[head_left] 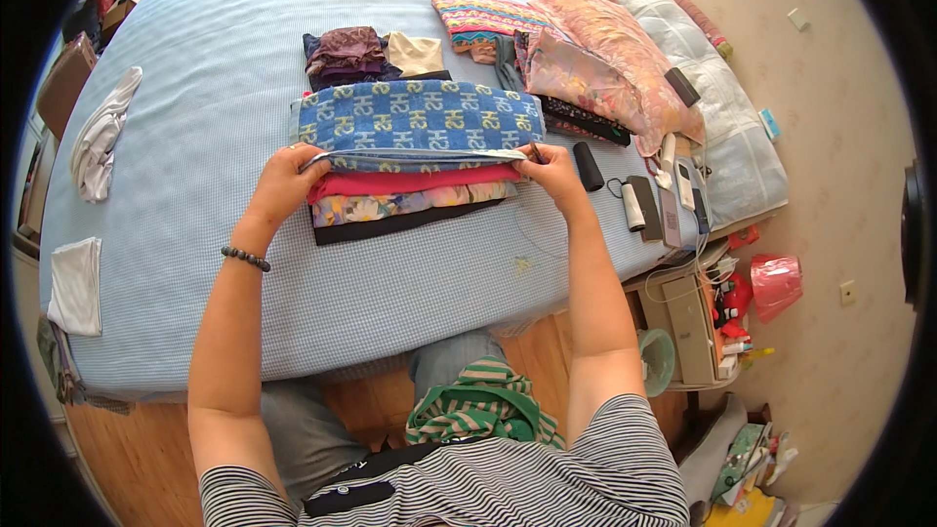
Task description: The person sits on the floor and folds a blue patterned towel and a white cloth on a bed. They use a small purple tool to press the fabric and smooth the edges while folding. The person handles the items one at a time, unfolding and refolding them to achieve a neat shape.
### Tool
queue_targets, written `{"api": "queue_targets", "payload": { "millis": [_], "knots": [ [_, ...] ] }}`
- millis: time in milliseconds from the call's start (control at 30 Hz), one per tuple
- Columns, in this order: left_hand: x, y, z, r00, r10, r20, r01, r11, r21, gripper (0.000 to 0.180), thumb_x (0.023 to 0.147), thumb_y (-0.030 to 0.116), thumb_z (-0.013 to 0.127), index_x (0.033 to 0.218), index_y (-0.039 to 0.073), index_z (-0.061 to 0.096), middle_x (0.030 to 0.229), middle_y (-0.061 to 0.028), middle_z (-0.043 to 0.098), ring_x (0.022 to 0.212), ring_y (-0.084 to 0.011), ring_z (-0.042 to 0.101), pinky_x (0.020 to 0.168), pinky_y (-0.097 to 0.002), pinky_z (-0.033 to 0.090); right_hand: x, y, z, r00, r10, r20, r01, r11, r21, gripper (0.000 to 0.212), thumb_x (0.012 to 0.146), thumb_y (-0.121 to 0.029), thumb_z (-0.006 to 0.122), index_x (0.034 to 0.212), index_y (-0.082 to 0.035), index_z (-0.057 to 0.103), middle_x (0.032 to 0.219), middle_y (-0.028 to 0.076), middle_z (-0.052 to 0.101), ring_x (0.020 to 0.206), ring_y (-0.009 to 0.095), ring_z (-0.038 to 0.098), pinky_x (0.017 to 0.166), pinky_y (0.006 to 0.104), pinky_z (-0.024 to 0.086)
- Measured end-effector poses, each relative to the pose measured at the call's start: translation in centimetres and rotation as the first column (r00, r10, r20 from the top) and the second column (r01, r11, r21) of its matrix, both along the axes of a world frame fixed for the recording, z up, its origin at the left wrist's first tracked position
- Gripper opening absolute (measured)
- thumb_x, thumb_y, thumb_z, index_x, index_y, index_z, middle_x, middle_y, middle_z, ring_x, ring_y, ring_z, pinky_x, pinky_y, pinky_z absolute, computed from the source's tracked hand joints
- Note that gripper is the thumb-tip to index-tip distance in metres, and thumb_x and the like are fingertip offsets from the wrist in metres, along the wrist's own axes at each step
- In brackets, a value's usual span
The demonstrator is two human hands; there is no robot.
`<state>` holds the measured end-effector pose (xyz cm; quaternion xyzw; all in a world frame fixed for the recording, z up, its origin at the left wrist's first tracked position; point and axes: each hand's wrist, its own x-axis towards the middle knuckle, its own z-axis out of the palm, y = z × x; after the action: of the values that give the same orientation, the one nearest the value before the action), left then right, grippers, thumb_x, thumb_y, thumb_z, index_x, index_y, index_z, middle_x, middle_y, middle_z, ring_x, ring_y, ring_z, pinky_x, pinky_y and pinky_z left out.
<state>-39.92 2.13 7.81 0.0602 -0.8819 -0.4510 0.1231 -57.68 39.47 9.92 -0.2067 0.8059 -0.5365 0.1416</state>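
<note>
A blue folded cloth (415, 117) with a checkered pattern of white and yellow letters lies across a pile of folded clothes on the bed. My left hand (289, 179) pinches the near left corner of this cloth. At the near right corner, my right hand (549, 174) pinches the same edge, which is drawn straight between the two. Just below it in the pile show a pink folded garment (420, 182), a floral folded garment (415, 203) and a black folded garment (400, 223). How far they reach under the blue cloth is hidden.
Behind the pile sit dark and purple folded clothes (344, 51) and a cream folded cloth (415, 54). Patterned pillows (605, 68) lie at the right. Phones and cables (673, 200) rest near the bed's right edge. White cloths (76, 285) lie far left. A striped green cloth (483, 400) covers my lap.
</note>
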Motion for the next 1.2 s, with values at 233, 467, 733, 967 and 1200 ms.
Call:
{"api": "queue_targets", "payload": {
  "millis": [233,467,733,967,1200],
  "knots": [
    [-1.2,-0.7,-1.1,0.994,0.111,-0.01,-0.108,0.982,0.158,0.014,0.087,0.012,0.064,0.092,-0.001,0.066,0.076,-0.0085,0.066,0.07,-0.0143,0.06,0.064,-0.0284,0.047,-1.3,-0.3,0.2,0.951,-0.059,-0.302,0.111,0.981,0.158,0.014,0.073,-0.008,0.068,0.085,0.0,0.067,0.065,0.002,0.057,0.058,0.008,0.048,0.057,0.0247,0.041],
    [-0.8,-0.7,4.1,0.903,0.237,-0.357,-0.148,0.954,0.259,0.017,0.089,0.009,0.062,0.103,0.002,0.066,0.088,-0.0003,0.066,0.082,-0.007,0.06,0.071,-0.0213,0.048,-0.9,-0.2,3.7,0.677,-0.231,-0.699,0.305,0.952,-0.019,0.016,0.067,-0.005,0.065,0.082,0.001,0.062,0.078,0.008,0.06,0.066,0.016,0.057,0.061,0.028,0.046],
    [0.2,-2.9,13.0,0.892,0.316,-0.323,-0.135,0.869,0.475,0.02,0.09,0.016,0.064,0.105,0.003,0.065,0.086,-0.0017,0.067,0.074,-0.0066,0.062,0.065,-0.02,0.049,-2.4,-1.7,13.5,0.699,-0.24,-0.673,0.222,0.968,-0.114,0.014,0.067,-0.008,0.061,0.07,0.005,0.055,0.066,0.009,0.05,0.059,0.015,0.049,0.056,0.0302,0.04],
    [-4.7,-5.7,0.1,0.918,0.325,-0.225,-0.317,0.946,0.073,0.022,0.084,0.014,0.068,0.1,-0.001,0.064,0.096,-0.0105,0.067,0.081,-0.0141,0.063,0.07,-0.0275,0.05,-6.0,-4.7,4.6,0.569,-0.171,-0.805,0.554,0.803,0.221,0.036,0.07,-0.036,0.07,0.082,-0.003,0.065,0.084,0.014,0.064,0.084,0.035,0.062,0.076,0.0435,0.05],
    [-5.6,1.1,1.9,0.917,0.104,-0.384,-0.18,0.97,-0.166,0.028,0.079,0.006,0.068,0.106,0.001,0.063,0.097,-0.0116,0.061,0.09,-0.0237,0.061,0.078,-0.0319,0.05,-0.5,-9.9,1.9,0.997,-0.049,-0.062,0.034,0.974,-0.225,0.027,0.079,-0.022,0.072,0.097,-0.003,0.066,0.069,0.0,0.059,0.061,0.007,0.05,0.055,0.0244,0.042]
  ]
}}
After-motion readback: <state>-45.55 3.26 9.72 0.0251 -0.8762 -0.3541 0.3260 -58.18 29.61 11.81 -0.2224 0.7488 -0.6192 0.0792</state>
